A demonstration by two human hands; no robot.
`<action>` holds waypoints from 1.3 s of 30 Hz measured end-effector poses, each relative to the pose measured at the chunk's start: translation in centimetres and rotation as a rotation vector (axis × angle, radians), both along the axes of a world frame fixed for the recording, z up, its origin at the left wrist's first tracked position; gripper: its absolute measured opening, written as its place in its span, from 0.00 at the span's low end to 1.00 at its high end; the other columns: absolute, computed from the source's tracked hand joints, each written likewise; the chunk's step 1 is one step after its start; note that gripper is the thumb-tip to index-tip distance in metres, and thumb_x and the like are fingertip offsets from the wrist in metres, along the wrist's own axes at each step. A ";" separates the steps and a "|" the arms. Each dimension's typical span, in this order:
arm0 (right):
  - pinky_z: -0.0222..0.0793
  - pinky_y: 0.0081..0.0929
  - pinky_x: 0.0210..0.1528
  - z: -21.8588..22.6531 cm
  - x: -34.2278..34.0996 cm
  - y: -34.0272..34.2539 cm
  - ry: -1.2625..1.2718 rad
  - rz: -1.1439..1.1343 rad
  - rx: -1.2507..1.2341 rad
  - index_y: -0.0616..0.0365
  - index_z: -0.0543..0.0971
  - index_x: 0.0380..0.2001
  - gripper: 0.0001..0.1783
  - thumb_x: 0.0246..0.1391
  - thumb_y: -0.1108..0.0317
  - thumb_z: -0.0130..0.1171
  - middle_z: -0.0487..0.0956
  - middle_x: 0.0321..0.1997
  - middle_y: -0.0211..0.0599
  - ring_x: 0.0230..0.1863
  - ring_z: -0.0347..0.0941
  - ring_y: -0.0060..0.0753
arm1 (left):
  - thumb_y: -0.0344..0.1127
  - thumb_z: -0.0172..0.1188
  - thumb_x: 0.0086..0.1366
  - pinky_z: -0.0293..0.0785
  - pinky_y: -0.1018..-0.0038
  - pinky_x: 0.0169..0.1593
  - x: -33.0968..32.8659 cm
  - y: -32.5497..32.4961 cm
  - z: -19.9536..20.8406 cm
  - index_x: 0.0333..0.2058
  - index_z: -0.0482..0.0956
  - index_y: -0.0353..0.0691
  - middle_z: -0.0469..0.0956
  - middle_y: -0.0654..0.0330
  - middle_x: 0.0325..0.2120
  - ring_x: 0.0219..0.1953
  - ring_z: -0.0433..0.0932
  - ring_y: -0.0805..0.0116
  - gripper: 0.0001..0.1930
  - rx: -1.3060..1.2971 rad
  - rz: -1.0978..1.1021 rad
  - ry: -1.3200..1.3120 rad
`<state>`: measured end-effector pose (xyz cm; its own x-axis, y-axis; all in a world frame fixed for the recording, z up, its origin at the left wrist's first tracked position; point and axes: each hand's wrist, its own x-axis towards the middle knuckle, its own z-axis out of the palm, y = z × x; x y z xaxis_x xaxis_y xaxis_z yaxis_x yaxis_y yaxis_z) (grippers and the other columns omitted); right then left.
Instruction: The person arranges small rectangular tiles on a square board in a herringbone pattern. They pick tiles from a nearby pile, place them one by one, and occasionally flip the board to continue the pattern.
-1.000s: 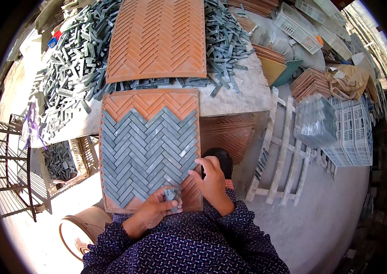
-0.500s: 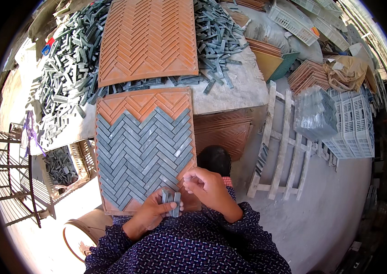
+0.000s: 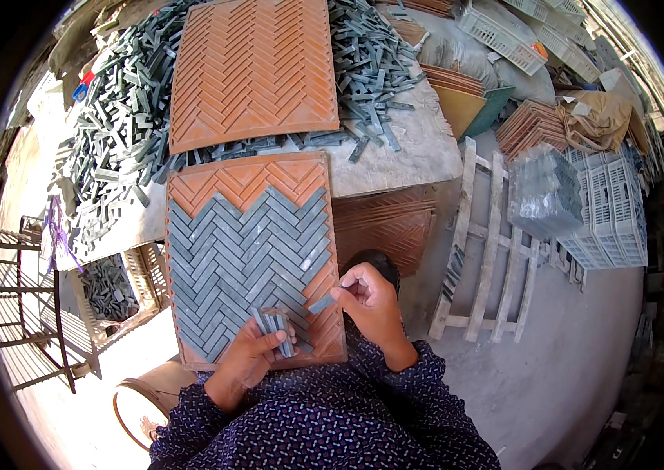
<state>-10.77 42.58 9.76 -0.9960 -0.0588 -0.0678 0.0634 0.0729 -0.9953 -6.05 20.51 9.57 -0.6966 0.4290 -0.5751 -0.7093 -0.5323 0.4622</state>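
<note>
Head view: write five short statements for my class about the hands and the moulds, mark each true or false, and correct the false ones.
1. The left hand holds several grey strips. True.
2. The right hand holds a single strip. True.
3. The nearer orange mould is filled in every groove. False: bare grooves show along its far edge and at its lower right.
4. A second orange mould lies farther away, over the table, with its visible grooves bare. True.
5. No strips lie beside the second orange mould. False: loose strips are heaped to its left and right.
</note>
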 end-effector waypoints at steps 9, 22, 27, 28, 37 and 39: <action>0.72 0.19 0.42 2.2 0.5 1.1 0.025 0.080 -0.068 0.65 0.72 0.43 0.13 0.53 0.78 0.57 0.76 0.39 0.36 0.39 0.75 0.21 | 0.25 0.60 0.57 0.74 0.75 0.37 -5.2 3.7 1.9 0.49 0.64 0.39 0.71 0.63 0.36 0.35 0.73 0.72 0.22 -0.184 -0.303 0.026; 0.71 0.21 0.40 -4.3 6.1 10.0 -0.168 -0.332 -0.012 0.64 0.75 0.39 0.11 0.52 0.72 0.58 0.78 0.33 0.35 0.35 0.75 0.23 | 0.27 0.54 0.53 0.68 0.54 0.44 -26.8 17.6 -1.9 0.44 0.63 0.31 0.73 0.35 0.36 0.40 0.72 0.37 0.19 -1.369 -0.421 1.299; 0.71 0.22 0.39 -5.9 7.0 11.4 -0.190 -0.393 0.091 0.63 0.75 0.39 0.11 0.52 0.71 0.59 0.78 0.33 0.38 0.35 0.76 0.26 | 0.25 0.59 0.51 0.67 0.55 0.46 -28.3 20.7 -3.3 0.47 0.65 0.33 0.72 0.41 0.40 0.44 0.71 0.42 0.23 -1.550 -0.358 1.502; 0.71 0.23 0.38 -5.8 7.1 11.7 -0.188 -0.377 0.149 0.63 0.76 0.38 0.11 0.52 0.70 0.59 0.79 0.33 0.39 0.35 0.76 0.26 | 0.26 0.59 0.51 0.67 0.56 0.47 -28.0 21.6 -3.0 0.48 0.65 0.34 0.72 0.43 0.41 0.46 0.70 0.43 0.24 -1.569 -0.338 1.527; 0.68 0.19 0.30 -17.4 6.4 16.2 -0.418 -0.460 -0.138 0.61 0.77 0.34 0.08 0.52 0.69 0.58 0.77 0.27 0.30 0.27 0.73 0.21 | 0.38 0.61 0.54 0.58 0.60 0.58 -27.3 21.0 -3.4 0.58 0.60 0.35 0.62 0.47 0.55 0.55 0.62 0.49 0.34 -1.868 -0.311 1.631; 0.68 0.18 0.30 -22.6 7.3 18.1 -0.483 -0.563 -0.163 0.59 0.78 0.34 0.08 0.51 0.68 0.59 0.78 0.29 0.28 0.29 0.73 0.20 | 0.36 0.62 0.53 0.54 0.58 0.61 -26.5 21.7 -2.7 0.60 0.59 0.39 0.60 0.49 0.58 0.60 0.58 0.50 0.35 -1.822 -0.264 1.733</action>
